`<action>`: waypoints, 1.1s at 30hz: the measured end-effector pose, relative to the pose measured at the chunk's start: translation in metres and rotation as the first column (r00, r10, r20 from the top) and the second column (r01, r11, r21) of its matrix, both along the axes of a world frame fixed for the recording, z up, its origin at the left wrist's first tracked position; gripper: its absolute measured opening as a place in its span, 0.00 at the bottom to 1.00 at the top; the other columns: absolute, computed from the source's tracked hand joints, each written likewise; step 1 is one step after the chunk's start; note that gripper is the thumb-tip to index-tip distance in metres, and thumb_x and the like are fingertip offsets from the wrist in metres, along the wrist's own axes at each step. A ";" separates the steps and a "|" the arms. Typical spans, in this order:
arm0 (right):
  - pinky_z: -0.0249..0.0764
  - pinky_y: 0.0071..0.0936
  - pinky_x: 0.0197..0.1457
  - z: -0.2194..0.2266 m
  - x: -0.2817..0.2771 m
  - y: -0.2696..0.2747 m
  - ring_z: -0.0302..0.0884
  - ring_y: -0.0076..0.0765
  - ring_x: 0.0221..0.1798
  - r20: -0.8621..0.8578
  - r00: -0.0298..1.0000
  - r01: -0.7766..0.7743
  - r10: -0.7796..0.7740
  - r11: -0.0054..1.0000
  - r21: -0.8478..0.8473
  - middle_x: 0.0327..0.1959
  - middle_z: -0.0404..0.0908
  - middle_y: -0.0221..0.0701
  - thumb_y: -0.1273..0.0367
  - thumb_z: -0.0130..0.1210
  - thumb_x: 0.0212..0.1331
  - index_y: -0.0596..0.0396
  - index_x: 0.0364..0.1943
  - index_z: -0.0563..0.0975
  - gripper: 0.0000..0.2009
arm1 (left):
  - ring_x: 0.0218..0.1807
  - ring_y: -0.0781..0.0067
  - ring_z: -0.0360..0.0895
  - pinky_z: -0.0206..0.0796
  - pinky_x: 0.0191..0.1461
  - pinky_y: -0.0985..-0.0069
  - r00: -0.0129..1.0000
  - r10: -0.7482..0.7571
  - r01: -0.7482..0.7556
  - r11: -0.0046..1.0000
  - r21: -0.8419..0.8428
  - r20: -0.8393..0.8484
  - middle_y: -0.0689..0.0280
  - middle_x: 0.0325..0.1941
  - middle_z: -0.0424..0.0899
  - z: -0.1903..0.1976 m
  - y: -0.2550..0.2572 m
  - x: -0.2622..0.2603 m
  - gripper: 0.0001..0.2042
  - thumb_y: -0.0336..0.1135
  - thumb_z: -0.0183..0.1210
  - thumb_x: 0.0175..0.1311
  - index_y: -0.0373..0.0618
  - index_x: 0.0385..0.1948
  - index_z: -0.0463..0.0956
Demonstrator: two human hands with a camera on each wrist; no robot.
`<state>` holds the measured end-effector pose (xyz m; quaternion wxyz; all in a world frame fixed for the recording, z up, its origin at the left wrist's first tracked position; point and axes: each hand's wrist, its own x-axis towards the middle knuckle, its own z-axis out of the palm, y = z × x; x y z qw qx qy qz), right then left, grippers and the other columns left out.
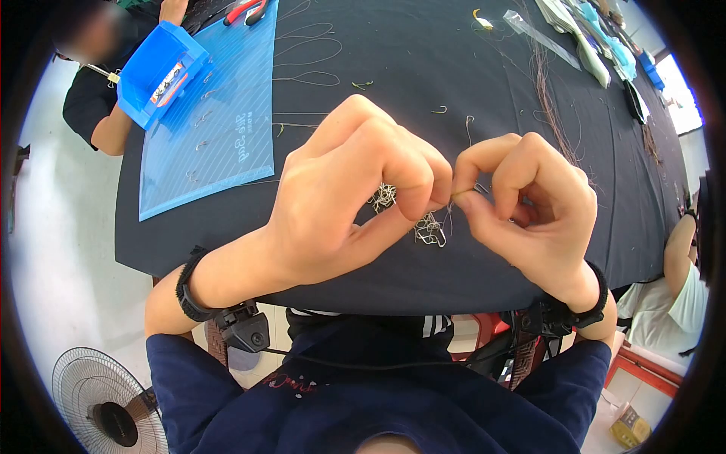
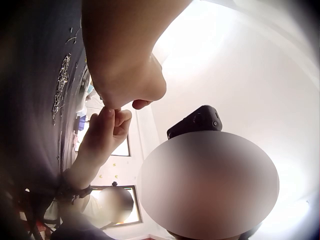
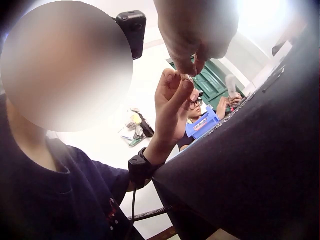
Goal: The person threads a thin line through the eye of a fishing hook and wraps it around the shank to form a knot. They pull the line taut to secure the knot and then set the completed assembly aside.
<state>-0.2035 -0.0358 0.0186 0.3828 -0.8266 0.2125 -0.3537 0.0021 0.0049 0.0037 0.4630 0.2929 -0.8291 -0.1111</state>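
Both hands meet fingertip to fingertip over the near part of the dark table. My left hand (image 1: 325, 189) pinches a thin fishing line (image 1: 451, 215) between thumb and forefinger. Close beside it, my right hand (image 1: 541, 200) pinches the same line, its other fingers curled. A small, light piece (image 3: 186, 77) shows at the fingertips in the right wrist view; I cannot tell what it is. Beneath the hands lies a tangled heap of metal fishing hooks (image 1: 431, 232), partly hidden by the left hand. The left wrist view shows that heap (image 2: 61, 87) along the tabletop.
At left, a translucent blue sheet (image 1: 253, 83) bears several hooks with looped lines. A blue bin (image 1: 140, 79) and red-handled pliers (image 1: 246, 10) lie there, near another person. Bundled line (image 1: 546, 106) and plastic bags (image 1: 582, 45) occupy the right. Loose hooks (image 1: 439, 110) lie ahead.
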 end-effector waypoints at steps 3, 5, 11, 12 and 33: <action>0.53 0.08 0.22 0.003 -0.001 0.002 0.60 0.09 0.23 -0.014 0.999 0.032 -0.031 0.998 0.058 0.30 0.78 0.37 0.85 0.56 0.44 0.53 0.21 0.64 0.14 | 0.32 0.75 0.63 0.57 0.38 0.80 1.000 -0.001 0.001 1.000 0.004 0.004 0.63 0.31 0.83 0.001 0.000 0.000 0.20 0.14 0.62 0.44 0.49 0.30 0.60; 0.53 0.08 0.22 0.004 -0.001 0.002 0.60 0.09 0.23 -0.015 0.999 0.042 -0.041 0.995 0.085 0.30 0.78 0.37 0.85 0.56 0.44 0.53 0.21 0.64 0.14 | 0.31 0.75 0.63 0.57 0.38 0.80 1.000 0.003 -0.003 1.000 -0.002 0.008 0.63 0.31 0.83 0.001 0.000 0.000 0.20 0.14 0.62 0.44 0.49 0.30 0.60; 0.52 0.08 0.20 0.003 0.000 0.003 0.59 0.08 0.21 -0.016 0.999 0.036 -0.036 0.998 0.054 0.30 0.79 0.35 0.84 0.57 0.45 0.52 0.21 0.64 0.14 | 0.30 0.75 0.62 0.57 0.36 0.81 1.000 0.013 -0.013 1.000 -0.020 0.015 0.64 0.31 0.83 0.001 -0.001 0.000 0.20 0.15 0.63 0.45 0.49 0.30 0.59; 0.51 0.08 0.20 0.003 0.000 0.002 0.59 0.08 0.21 -0.014 0.999 0.033 -0.033 0.998 0.046 0.30 0.79 0.35 0.84 0.57 0.45 0.52 0.20 0.64 0.14 | 0.30 0.75 0.62 0.57 0.36 0.82 1.000 0.014 -0.013 1.000 -0.025 0.017 0.64 0.31 0.83 0.001 -0.001 0.000 0.20 0.15 0.63 0.45 0.49 0.30 0.59; 0.56 0.10 0.24 0.003 0.000 0.002 0.65 0.12 0.25 -0.034 0.999 0.024 -0.021 0.997 0.068 0.31 0.79 0.37 0.84 0.58 0.46 0.53 0.21 0.64 0.14 | 0.31 0.75 0.63 0.58 0.37 0.81 1.000 0.014 -0.014 1.000 -0.025 -0.007 0.64 0.30 0.82 0.000 -0.001 -0.001 0.20 0.15 0.62 0.46 0.49 0.30 0.60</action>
